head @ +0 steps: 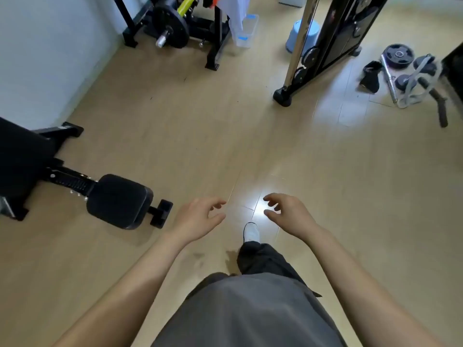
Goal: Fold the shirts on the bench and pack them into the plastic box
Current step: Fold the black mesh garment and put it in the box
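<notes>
Now: a person stands mid-room on the wooden floor (175, 121), one white shoe (251, 232) forward and both arms held out ahead; I judge this to be the approach, with no handling begun.
Left hand (200, 216): grip loosely spread, fingers relaxed and slightly curved, holding nothing and touching nothing.
Right hand (288, 214): the same, grip spread and bare, hovering over the floor a little apart from the left.
Shirts: a white shirt (234, 13) hangs unfolded from the barbell rack (218, 41) at the far end of the room, well apart from both hands. An orange garment (216, 1) shows just beside it at the top edge, too cropped to say what it is.
Plastic box (248, 31): clear with blue clips, on the floor just beside the rack, partly hidden behind the hanging white shirt. What it holds, and whether a lid is on, cannot be told.
Done: nothing, as far as the view shows; no folded shirt is in sight.
Left: by my reading, everything: reaching the rack, taking the shirts down, folding each one and laying them in the box.
Nearby: a black padded bench (117, 201) lies low at the left; a cable machine (325, 46) and a blue stool (298, 33) stand to the right of the box.
</notes>
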Tool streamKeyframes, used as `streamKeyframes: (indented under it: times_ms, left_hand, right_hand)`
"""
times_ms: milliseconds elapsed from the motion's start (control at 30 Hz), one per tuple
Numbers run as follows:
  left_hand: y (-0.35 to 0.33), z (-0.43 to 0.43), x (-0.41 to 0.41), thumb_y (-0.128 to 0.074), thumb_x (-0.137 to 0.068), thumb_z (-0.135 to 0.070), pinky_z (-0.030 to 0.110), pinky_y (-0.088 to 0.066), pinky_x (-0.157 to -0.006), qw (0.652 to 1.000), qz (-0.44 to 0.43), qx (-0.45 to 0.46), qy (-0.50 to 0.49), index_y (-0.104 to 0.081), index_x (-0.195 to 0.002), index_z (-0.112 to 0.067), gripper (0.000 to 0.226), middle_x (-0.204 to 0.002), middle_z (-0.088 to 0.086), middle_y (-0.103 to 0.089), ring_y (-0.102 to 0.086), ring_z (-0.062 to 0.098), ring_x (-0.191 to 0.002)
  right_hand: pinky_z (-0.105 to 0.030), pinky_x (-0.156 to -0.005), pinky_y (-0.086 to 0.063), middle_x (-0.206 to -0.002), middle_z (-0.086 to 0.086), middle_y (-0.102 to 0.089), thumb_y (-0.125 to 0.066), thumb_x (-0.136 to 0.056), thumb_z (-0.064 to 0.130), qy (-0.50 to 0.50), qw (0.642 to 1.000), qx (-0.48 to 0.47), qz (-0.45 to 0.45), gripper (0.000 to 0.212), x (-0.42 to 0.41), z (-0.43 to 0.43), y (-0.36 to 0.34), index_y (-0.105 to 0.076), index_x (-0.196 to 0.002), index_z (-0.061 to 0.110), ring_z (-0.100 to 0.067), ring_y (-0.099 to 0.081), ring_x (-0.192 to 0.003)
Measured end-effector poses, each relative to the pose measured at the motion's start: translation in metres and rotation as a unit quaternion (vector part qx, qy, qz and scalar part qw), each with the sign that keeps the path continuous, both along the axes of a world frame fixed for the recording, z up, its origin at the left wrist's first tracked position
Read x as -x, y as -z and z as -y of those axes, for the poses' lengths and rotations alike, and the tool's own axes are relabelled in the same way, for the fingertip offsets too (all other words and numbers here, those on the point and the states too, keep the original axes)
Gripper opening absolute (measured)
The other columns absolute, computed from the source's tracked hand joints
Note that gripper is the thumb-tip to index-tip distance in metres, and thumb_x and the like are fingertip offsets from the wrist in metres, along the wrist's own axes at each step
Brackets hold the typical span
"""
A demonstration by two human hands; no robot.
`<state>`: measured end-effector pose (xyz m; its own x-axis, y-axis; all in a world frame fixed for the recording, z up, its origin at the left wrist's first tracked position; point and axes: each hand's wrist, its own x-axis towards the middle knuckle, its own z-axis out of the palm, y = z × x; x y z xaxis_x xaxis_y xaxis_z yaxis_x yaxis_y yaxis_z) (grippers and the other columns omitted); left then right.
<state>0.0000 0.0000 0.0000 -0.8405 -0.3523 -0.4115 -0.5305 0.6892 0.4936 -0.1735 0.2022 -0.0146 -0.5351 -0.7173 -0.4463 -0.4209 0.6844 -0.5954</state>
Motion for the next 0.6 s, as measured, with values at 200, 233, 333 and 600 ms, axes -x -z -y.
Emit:
streamKeyframes:
  times_ms: [200,233,333,600]
  left_hand:
    - [-0.01,0.056,0.084,-0.058,-0.095,-0.045,0.03,-0.047,-0.091,0.997,-0.001,-0.032,-0.063,-0.06,-0.132,-0.035,0.039,-0.119,-0.021,-0.065,-0.059,0.001,-0.108]
    - [-0.011,0.066,0.095,-0.059,-0.094,-0.044,0.031,-0.047,-0.092,0.997,-0.005,-0.036,-0.074,-0.06,-0.132,-0.034,0.039,-0.119,-0.021,-0.065,-0.059,0.0,-0.108]
    - [-0.009,0.1,0.129,-0.06,-0.093,-0.042,0.032,-0.048,-0.093,0.995,-0.009,-0.036,-0.094,-0.063,-0.129,-0.035,0.037,-0.117,-0.023,-0.066,-0.059,-0.001,-0.105]
    - [0.011,0.228,0.235,-0.062,-0.092,-0.042,0.032,-0.05,-0.092,0.995,-0.01,-0.021,-0.094,-0.065,-0.125,-0.036,0.034,-0.114,-0.022,-0.068,-0.06,0.0,-0.103]
  right_hand:
    - [-0.034,-0.088,-0.05,-0.112,0.006,-0.066,-0.063,-0.091,0.03,-0.03,0.999,-0.015,0.0,0.036,0.101,0.068,-0.006,-0.06,-0.127,0.025,-0.013,-0.061,-0.093]
    - [-0.034,-0.088,-0.05,-0.112,0.005,-0.066,-0.063,-0.091,0.03,-0.029,0.999,-0.014,0.002,0.036,0.117,0.08,-0.007,-0.06,-0.127,0.025,-0.013,-0.061,-0.093]
    - [-0.031,-0.087,-0.049,-0.112,0.005,-0.066,-0.064,-0.091,0.029,-0.024,1.0,-0.012,0.003,0.035,0.163,0.12,-0.008,-0.061,-0.126,0.023,-0.014,-0.061,-0.095]
    - [-0.032,-0.086,-0.05,-0.113,0.005,-0.066,-0.062,-0.092,0.032,-0.015,1.0,-0.023,-0.013,0.035,0.273,0.245,-0.009,-0.06,-0.127,0.025,-0.015,-0.063,-0.096]
